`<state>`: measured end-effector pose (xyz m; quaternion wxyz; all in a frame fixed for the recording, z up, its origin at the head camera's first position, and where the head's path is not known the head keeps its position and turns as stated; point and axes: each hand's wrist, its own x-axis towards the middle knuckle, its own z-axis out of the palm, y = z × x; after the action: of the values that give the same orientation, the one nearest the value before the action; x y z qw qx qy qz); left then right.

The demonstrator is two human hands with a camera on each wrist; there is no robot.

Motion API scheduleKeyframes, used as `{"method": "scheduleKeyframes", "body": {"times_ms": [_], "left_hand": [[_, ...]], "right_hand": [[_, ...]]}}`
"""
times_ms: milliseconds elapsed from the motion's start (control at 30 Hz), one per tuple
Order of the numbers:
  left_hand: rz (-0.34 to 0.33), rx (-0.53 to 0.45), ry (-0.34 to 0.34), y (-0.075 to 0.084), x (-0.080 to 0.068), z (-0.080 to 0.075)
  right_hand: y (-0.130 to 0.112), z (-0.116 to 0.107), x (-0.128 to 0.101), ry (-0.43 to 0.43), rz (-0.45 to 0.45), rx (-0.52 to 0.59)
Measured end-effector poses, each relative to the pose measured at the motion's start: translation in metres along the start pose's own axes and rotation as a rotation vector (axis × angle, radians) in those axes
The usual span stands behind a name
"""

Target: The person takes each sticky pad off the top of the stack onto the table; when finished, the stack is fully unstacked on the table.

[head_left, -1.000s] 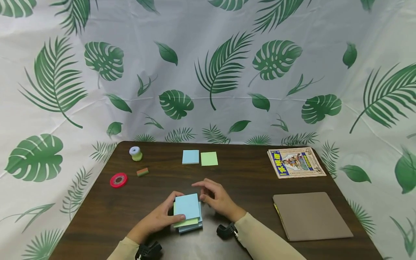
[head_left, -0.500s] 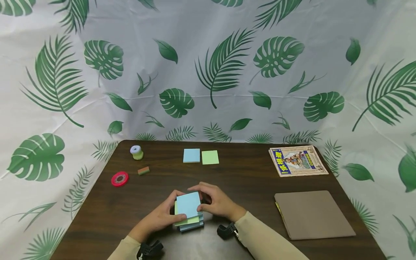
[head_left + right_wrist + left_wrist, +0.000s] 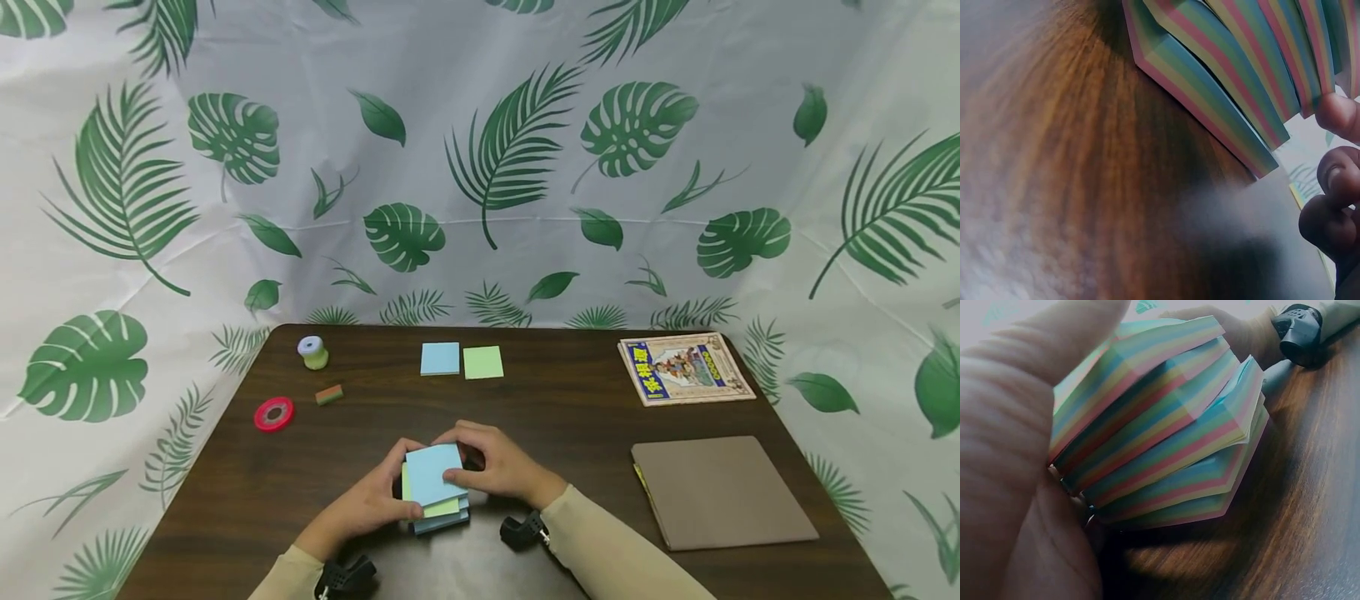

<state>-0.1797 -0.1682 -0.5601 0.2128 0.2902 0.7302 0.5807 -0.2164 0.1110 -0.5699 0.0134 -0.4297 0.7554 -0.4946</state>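
A stack of sticky note pads (image 3: 435, 473) sits between both hands near the front of the table, a blue pad on top and green and blue ones offset below. My left hand (image 3: 366, 502) grips its left side, thumb at the front corner. From the right, my right hand (image 3: 501, 467) pinches the upper part, thumb on the top blue pad and fingers behind the far edge. Up close in the left wrist view, the pads (image 3: 1160, 434) show rainbow-striped sides and fan apart unevenly. The right wrist view shows a fingertip (image 3: 1338, 115) against the striped pads (image 3: 1222, 69).
Toward the back lie a blue pad (image 3: 440, 358) and a green pad (image 3: 483, 362). At left are a spool-shaped item (image 3: 312, 353), a small striped block (image 3: 328, 395) and a red tape roll (image 3: 273, 414). Booklets (image 3: 686, 368) and a grey-brown folder (image 3: 723, 492) lie at right.
My right hand has moved left from beside the stack and now pinches it at the top. The top blue pad has turned slightly. My left hand keeps its grip.
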Motion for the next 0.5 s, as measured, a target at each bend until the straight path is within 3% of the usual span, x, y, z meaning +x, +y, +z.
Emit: {"method": "scheduleKeyframes", "body": {"times_ms": [500], "left_hand": [[-0.015, 0.013, -0.009, 0.0043, -0.0009, -0.0003]], "right_hand": [[0.0027, -0.0008, -0.0006, 0.006, 0.007, 0.004]]}}
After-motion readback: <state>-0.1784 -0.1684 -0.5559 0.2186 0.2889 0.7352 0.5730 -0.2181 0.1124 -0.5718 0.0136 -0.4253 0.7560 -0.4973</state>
